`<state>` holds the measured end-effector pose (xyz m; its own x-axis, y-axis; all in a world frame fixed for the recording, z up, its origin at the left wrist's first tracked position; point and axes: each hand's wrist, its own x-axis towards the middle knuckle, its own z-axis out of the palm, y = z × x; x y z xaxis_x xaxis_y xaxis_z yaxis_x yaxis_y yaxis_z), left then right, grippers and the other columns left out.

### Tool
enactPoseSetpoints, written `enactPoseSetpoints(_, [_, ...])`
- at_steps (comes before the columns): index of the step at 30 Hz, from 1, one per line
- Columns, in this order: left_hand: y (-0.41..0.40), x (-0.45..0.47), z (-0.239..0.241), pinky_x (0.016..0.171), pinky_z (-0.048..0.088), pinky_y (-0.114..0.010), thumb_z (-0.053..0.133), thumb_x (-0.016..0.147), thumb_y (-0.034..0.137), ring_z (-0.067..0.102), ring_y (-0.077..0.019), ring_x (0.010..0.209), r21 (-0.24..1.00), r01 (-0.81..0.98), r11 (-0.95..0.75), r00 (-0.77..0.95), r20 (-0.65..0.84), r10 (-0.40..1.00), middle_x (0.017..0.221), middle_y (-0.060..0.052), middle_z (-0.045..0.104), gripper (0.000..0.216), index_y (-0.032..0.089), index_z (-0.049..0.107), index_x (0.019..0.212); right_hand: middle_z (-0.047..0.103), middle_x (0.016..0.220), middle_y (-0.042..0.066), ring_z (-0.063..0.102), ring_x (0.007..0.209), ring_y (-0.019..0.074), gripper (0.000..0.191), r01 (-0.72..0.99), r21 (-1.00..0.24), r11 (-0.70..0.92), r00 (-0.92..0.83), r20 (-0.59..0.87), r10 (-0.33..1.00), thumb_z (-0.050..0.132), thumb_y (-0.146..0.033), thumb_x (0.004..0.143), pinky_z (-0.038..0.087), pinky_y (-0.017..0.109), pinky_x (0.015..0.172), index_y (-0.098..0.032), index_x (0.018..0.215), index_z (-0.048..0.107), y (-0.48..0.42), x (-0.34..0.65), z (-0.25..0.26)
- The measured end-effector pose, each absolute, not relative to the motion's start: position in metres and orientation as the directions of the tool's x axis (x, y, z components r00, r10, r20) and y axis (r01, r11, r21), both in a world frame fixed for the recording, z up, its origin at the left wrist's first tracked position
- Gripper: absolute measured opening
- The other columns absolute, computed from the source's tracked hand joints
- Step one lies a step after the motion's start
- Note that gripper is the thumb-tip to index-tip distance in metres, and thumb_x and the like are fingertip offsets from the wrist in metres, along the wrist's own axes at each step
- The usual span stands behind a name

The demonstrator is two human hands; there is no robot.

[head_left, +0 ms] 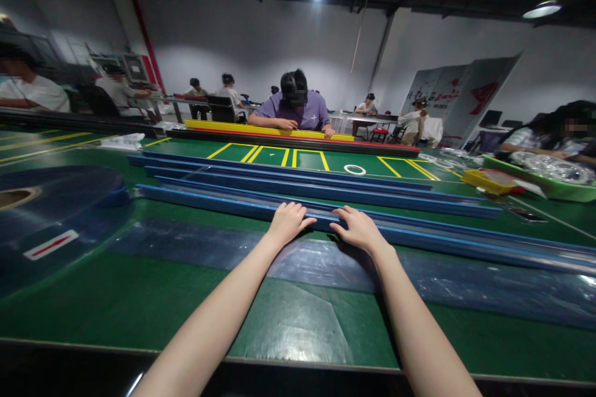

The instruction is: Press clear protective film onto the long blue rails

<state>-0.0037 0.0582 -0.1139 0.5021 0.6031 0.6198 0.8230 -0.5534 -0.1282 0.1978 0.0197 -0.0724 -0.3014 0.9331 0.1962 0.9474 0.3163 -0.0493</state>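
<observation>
- Currently have the left hand (pixel 287 221) palm-down on the near blue rail (pixel 428 237), fingers bent over its top, thumb pointing across toward the right hand (pixel 357 227).
- Likewise have the right hand on that rail, just beside the left, fingers bent, thumb pointing inward; cannot tell how firmly either presses or pinches.
- Can see that rail lying lengthwise across the green counter (pixel 162 307), running on past both hands to the right edge of view.
- Can see further blue rails (pixel 326 191) behind it, roughly parallel.
- Have both forearms reaching over a flat, shiny translucent strip (pixel 218 248), laid along the counter on the near side of the rail.
- To the left, can see a large roll (pixel 93 211) lying flat, with a white label (pixel 51 245) bearing a red arrow.
- Beyond the rails, can make out yellow lines (pixel 261 155) and a white ring (pixel 354 169) on the counter.
- Opposite, can see a co-worker (pixel 314 110) in purple, bent over a yellow rail (pixel 265 129), hands at it.
- At right, can see a yellow box (pixel 488 180) near a green tray (pixel 554 191) of clear, shiny items.
</observation>
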Motion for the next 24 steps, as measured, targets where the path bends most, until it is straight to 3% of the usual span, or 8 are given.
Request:
enactPoseSetpoints(9, [0.056,-0.003,-0.112,0.066,0.031,-0.031,0.042,0.085,0.051,0.055,-0.0199,0.077,-0.119,0.831,-0.543,0.494,0.606,0.624,0.078,-0.006,0.063,0.038,0.016,0.057,0.078,0.058,0.094,0.006,0.051,0.091,0.0155,0.015,0.919,-0.038,0.394,-0.368,0.283,0.886,0.040,-0.020,0.087,0.034,0.023,0.071,-0.019,0.091,0.054,0.021,0.176,-0.079])
enactPoseSetpoints(24, [0.056,-0.006,-0.110,0.068,0.032,-0.030,0.043,0.083,0.053,0.054,-0.0192,0.080,-0.094,0.829,-0.551,0.481,0.625,0.616,0.084,-0.005,0.061,0.038,0.016,0.055,0.080,0.063,0.091,0.005,0.057,0.083,0.0163,0.014,0.954,0.067,0.292,-0.299,0.155,0.941,0.045,-0.021,0.083,0.028,0.024,0.057,-0.020,0.083,0.059,0.019,0.188,-0.060])
